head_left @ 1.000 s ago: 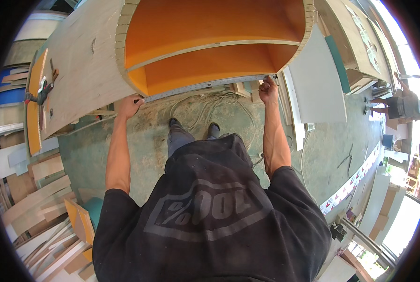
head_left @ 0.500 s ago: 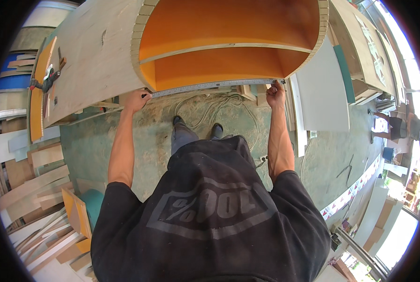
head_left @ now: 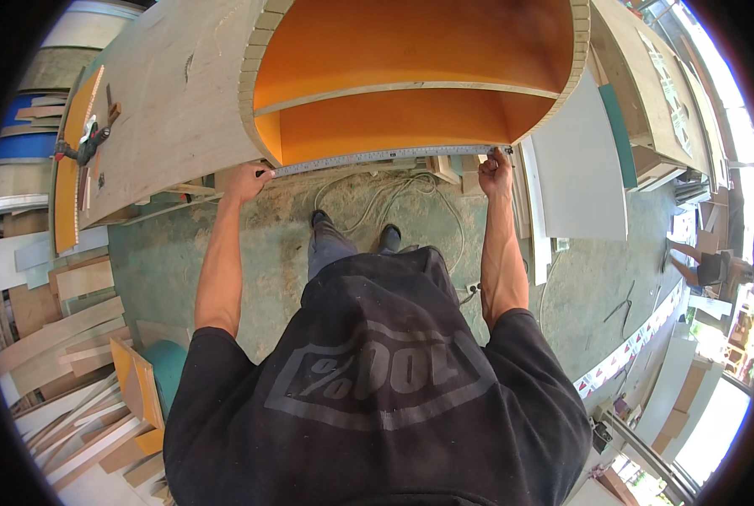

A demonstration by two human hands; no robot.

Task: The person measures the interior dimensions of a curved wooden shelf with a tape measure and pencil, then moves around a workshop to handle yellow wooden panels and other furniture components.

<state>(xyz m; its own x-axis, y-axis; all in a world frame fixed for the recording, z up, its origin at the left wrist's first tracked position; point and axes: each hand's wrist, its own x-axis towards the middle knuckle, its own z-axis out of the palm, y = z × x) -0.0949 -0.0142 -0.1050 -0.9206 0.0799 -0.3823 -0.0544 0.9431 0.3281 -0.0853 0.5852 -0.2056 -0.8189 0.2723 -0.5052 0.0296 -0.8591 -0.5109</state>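
Rule [head_left: 385, 155]: one, grey, graduated, lying along the lower edge of the orange cabinet [head_left: 427, 55], from near its lower left corner to near its lower right; contact with the edge uncertain; hazards, as judged: rule skewing or slipping off line with the cabinet, should one hand shift without the other; rule bowing midway, should the hands press inward, no hand bearing it there; a stumble, should a shoe [head_left: 389, 236] catch the cable [head_left: 406, 187] looped on the floor [head_left: 267, 244] below the cabinet; left hand [head_left: 246, 180]: just below the cabinet's lower left corner, grip pinching the rule's left end; right hand [head_left: 495, 173]: just below the cabinet's lower right corner, grip clenched about the rule's right end, some fingers hidden; rule's span: between the two grips, right end slightly the higher; white board [head_left: 575, 160]: right of the cabinet, leaning or lying, cannot tell
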